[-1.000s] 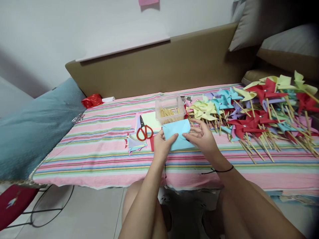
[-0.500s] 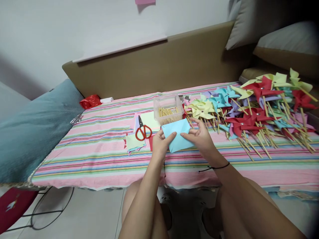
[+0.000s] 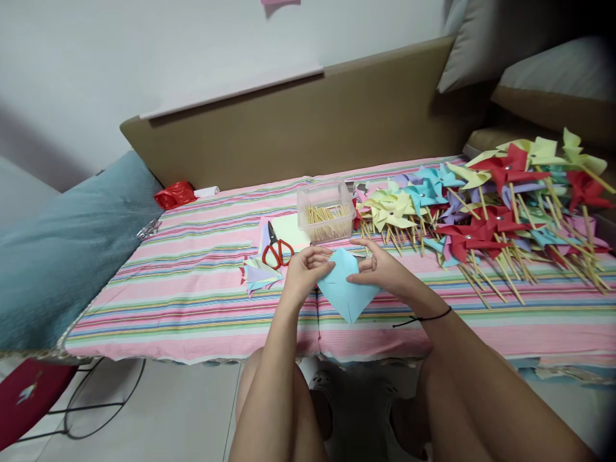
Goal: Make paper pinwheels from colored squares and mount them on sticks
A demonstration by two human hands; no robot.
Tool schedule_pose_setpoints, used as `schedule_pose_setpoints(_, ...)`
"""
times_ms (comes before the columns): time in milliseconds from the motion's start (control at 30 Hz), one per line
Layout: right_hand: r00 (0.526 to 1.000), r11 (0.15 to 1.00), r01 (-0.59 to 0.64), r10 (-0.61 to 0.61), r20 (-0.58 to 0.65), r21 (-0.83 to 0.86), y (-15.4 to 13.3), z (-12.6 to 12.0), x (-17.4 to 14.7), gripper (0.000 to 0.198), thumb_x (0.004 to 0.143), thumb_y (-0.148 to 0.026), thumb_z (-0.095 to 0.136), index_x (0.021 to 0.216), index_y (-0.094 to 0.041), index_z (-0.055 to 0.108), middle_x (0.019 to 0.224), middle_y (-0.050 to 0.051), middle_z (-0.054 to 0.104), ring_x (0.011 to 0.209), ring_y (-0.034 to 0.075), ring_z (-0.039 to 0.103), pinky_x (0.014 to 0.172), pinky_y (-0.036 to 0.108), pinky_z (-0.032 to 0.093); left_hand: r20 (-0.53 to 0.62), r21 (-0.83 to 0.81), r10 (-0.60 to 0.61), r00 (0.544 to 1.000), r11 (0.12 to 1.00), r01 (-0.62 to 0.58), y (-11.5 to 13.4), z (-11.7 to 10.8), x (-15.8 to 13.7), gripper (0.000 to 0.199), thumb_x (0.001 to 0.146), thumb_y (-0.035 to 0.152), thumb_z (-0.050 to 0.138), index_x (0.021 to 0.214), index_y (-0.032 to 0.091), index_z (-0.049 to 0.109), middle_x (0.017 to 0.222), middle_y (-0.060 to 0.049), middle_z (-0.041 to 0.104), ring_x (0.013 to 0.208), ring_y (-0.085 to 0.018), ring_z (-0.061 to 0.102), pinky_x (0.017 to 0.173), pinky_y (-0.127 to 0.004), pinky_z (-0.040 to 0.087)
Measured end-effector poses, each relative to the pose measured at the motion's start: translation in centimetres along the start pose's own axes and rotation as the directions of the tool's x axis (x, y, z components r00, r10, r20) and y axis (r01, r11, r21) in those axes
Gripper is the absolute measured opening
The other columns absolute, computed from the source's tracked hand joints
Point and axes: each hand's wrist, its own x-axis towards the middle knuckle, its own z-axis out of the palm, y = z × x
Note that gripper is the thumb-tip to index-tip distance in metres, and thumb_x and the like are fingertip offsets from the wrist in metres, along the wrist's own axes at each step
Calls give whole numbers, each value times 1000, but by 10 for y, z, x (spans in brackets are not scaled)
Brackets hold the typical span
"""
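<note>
Between my hands is a light blue paper square (image 3: 350, 296), turned with one corner toward me and showing slits at its corners. My left hand (image 3: 308, 269) pinches its left side, thumb on top and fingers behind. On the right side my right hand (image 3: 380, 268) grips it with the thumb on the face, the index finger raised. Red-handled scissors (image 3: 278, 249) lie left of my left hand on paper sheets (image 3: 296, 232). Just beyond the paper stands a clear plastic box (image 3: 326, 212) of short wooden sticks (image 3: 325, 221).
Many finished paper pinwheels (image 3: 500, 218) on sticks are heaped at the right. Small paper pieces (image 3: 260, 274) lie left of the scissors. A red plastic bag (image 3: 174, 194) sits at the far left of the striped cloth (image 3: 192, 308), near a blue cushion (image 3: 77, 250).
The blue paper has been turned so a corner now points toward me, and it sits slightly lower. Both hands have shifted their hold on it. Lavender paper now shows on the small pieces.
</note>
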Motion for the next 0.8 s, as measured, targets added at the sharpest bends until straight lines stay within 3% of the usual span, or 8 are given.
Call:
schedule_pose_setpoints(133, 999, 1000, 14, -15, -45, -21, 5, -5, 2, 89, 57, -22, 76, 132, -18, 30, 50, -9, 57, 46, 13, 53, 46, 21, 35, 48, 62, 61, 997, 996, -64, 1, -3, -1, 21, 60, 26, 79, 75, 14, 71, 67, -3, 67, 61, -11, 58, 57, -21, 43)
schedule_pose_setpoints(333, 997, 998, 1, 5, -82, 70, 6, -6, 3, 89, 56, -20, 76, 132, -19, 29, 62, -2, 68, 56, 18, 63, 53, 26, 46, 148, 100, 138, 979, 983, -154, 5, 1, -4, 15, 70, 31, 73, 70, 16, 72, 89, -8, 71, 84, -18, 64, 74, -27, 48)
schedule_pose_setpoints(533, 998, 997, 2, 3, -68, 72, 3, -5, 2, 92, 55, -22, 77, 133, -21, 28, 64, -1, 69, 59, 20, 66, 54, 28, 48, 139, 63, 125, 982, 989, -135, 1, 2, -1, 22, 57, 26, 82, 70, 15, 68, 83, -7, 70, 82, -18, 64, 73, -29, 49)
schedule_pose_setpoints(800, 998, 999, 24, -23, -62, 22, 3, -5, 1, 93, 57, -24, 77, 136, -20, 27, 59, -3, 66, 57, 21, 65, 52, 27, 45, 107, 125, 119, 987, 983, -132, -5, -1, 0, 25, 57, 24, 81, 74, 14, 66, 76, -5, 66, 71, -15, 61, 62, -24, 46)
